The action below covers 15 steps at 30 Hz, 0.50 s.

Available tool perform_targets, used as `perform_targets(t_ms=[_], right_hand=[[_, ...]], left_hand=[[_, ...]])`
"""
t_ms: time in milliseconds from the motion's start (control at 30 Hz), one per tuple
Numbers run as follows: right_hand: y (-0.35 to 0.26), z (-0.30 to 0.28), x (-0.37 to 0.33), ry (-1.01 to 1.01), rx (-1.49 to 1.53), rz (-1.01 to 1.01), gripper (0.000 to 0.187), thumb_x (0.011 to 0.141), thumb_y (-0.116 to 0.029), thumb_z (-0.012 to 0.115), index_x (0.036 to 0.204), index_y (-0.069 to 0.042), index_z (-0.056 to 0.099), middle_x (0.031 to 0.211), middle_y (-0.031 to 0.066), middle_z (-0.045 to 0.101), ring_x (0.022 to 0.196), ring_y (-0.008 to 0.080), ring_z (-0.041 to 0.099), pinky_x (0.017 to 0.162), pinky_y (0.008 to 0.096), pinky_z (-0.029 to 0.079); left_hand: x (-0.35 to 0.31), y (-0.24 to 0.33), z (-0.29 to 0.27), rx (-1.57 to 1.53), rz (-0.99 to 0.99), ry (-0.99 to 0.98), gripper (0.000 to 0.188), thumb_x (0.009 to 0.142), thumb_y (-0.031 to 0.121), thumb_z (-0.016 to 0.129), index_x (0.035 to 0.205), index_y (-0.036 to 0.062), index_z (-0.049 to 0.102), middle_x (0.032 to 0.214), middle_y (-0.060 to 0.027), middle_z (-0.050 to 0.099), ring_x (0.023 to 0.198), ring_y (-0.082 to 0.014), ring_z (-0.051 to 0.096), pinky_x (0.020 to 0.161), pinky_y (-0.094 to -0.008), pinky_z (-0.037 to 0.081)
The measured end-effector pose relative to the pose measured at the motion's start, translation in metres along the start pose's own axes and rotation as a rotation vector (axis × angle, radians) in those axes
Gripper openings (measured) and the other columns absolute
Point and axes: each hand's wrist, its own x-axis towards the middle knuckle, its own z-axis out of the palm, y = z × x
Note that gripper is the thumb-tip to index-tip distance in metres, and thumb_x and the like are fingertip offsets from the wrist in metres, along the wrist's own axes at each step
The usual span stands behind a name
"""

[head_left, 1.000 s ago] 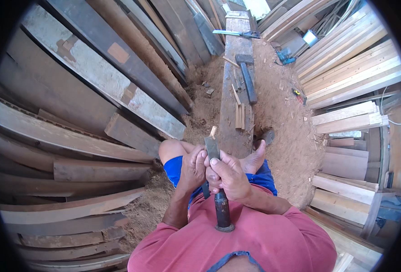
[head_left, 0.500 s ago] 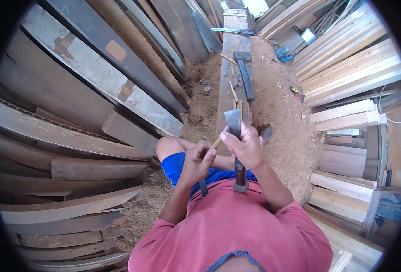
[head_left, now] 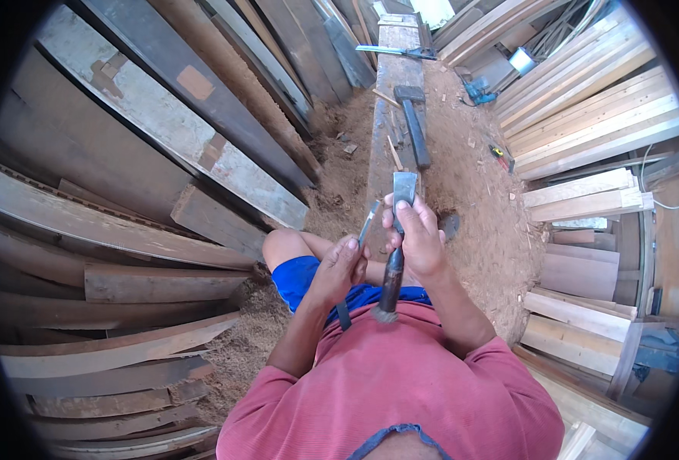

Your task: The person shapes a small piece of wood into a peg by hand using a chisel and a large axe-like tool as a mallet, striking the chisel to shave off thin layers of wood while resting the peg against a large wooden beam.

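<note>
My right hand (head_left: 420, 239) grips a wide chisel (head_left: 404, 188) by its shank, steel blade pointing away from me and dark wooden handle (head_left: 390, 282) reaching back toward my chest. My left hand (head_left: 341, 266) holds a narrower chisel (head_left: 368, 221), blade up and tilted right, its handle end showing below the palm. The two hands are close together over my lap, above my blue shorts (head_left: 297, 277). I sit astride a long wooden beam (head_left: 389, 84) that runs away from me.
On the beam lie a dark mallet (head_left: 413, 116) and, farther off, a hand saw (head_left: 397, 51). Dark weathered planks (head_left: 147, 230) are stacked at the left, pale sawn boards (head_left: 592, 100) at the right. Sawdust (head_left: 477, 184) covers the ground; a blue tool (head_left: 477, 90) lies there.
My hands were pressed together around both chisels. The right hand has since drawn the wide chisel up and forward, apart from the left hand, which keeps the narrow one.
</note>
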Motion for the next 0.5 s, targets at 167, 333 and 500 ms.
perform_targets(t_ms=[167,333,500], right_hand=[[0.009,0.027,-0.024,-0.184,0.581,0.409,0.014,0.1,-0.02,0.044,0.105,-0.008,0.05,0.075,-0.0001,0.05,0.053,0.007,0.044,0.05,0.0258,0.044],[0.011,0.044,-0.044,-0.297,0.509,0.413,0.015,0.1,-0.022,0.045,0.104,-0.009,0.05,0.07,-0.0024,0.047,0.049,0.006,0.04,0.047,0.0251,0.041],[-0.014,0.026,-0.064,-0.206,0.487,0.201,0.015,0.1,-0.023,0.045,0.098,-0.009,0.047,0.066,-0.0017,0.043,0.045,0.0065,0.038,0.044,0.0243,0.039]], left_hand=[[0.009,0.018,0.009,-0.168,-0.085,0.324,0.027,0.104,0.033,0.041,0.103,0.0101,0.055,0.071,0.0025,0.051,0.057,-0.0076,0.046,0.051,-0.0219,0.041],[0.001,0.027,-0.001,0.61,0.343,0.285,0.032,0.104,0.023,0.037,0.104,0.0003,0.059,0.082,-0.002,0.061,0.067,-0.0144,0.055,0.063,-0.0303,0.046],[-0.037,0.018,0.007,0.91,0.363,0.113,0.028,0.1,0.014,0.038,0.079,-0.0001,0.05,0.064,-0.0131,0.047,0.057,-0.0243,0.05,0.056,-0.04,0.039]])
